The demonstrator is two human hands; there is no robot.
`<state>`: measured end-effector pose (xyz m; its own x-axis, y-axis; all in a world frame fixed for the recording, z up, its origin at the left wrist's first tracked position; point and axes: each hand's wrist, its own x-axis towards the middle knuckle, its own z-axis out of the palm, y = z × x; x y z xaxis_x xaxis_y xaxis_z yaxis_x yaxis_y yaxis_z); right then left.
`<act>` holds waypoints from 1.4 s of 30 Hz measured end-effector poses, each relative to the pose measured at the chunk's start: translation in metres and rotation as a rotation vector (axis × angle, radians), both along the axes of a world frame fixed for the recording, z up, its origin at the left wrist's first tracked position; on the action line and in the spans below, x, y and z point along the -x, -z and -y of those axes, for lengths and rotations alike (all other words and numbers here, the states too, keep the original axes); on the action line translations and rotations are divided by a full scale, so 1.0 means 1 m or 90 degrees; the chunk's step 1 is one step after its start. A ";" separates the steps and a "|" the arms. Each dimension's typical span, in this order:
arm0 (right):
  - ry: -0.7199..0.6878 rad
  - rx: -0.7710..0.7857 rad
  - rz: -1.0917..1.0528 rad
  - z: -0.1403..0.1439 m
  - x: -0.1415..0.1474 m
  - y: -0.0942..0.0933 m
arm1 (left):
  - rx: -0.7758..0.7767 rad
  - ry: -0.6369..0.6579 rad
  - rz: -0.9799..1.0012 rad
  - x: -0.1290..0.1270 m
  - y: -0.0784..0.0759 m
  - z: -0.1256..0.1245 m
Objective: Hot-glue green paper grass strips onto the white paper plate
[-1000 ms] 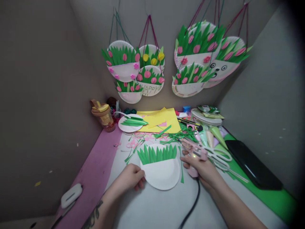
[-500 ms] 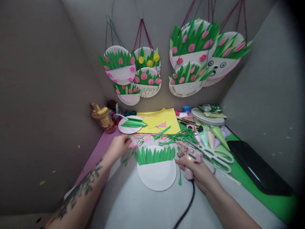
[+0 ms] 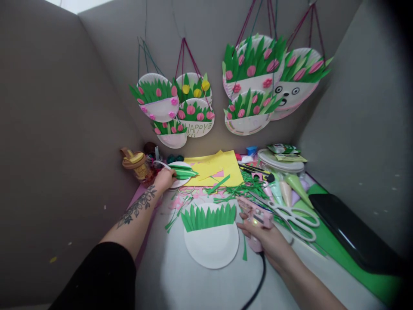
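A white paper plate point(image 3: 211, 247) lies on the table in front of me, with a row of green paper grass blades point(image 3: 208, 216) along its upper half. My right hand point(image 3: 266, 239) grips a pink glue gun point(image 3: 254, 213) just right of the plate; its black cord point(image 3: 258, 286) runs toward me. My left hand point(image 3: 165, 178) reaches far back left and touches a small white plate point(image 3: 176, 181) that carries cut green paper leaves point(image 3: 182, 171). Whether its fingers pinch a leaf cannot be told.
Yellow paper sheets point(image 3: 214, 167), green scraps point(image 3: 248, 187), white scissors point(image 3: 295, 217), a stack of plates point(image 3: 279, 160), paper cones point(image 3: 290, 185) and a black tray point(image 3: 351, 234) fill the back and right. A lidded cup point(image 3: 137, 164) stands at back left. Finished flower plates point(image 3: 248, 82) hang on the wall.
My left hand left the front plate's edge and reached back left to the small plate of green leaves. The right hand stayed on the glue gun. The view tilted down slightly.
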<state>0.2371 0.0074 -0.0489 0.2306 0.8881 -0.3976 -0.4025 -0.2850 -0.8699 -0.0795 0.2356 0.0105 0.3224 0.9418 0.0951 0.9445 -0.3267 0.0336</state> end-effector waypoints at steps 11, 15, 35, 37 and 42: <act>-0.026 0.000 0.042 0.001 0.000 0.002 | -0.003 0.015 -0.038 0.004 0.002 -0.003; -0.030 -0.007 0.051 0.000 0.000 -0.002 | -0.007 0.026 -0.029 0.006 0.005 -0.004; -0.048 -0.021 0.070 0.002 0.001 -0.003 | -0.075 0.061 -0.025 0.012 0.011 0.001; -0.052 -0.023 0.072 0.001 0.001 -0.002 | -0.081 0.055 -0.013 0.012 0.011 0.000; -0.053 -0.035 0.065 0.001 0.001 -0.001 | -0.086 0.058 0.058 0.013 0.006 -0.001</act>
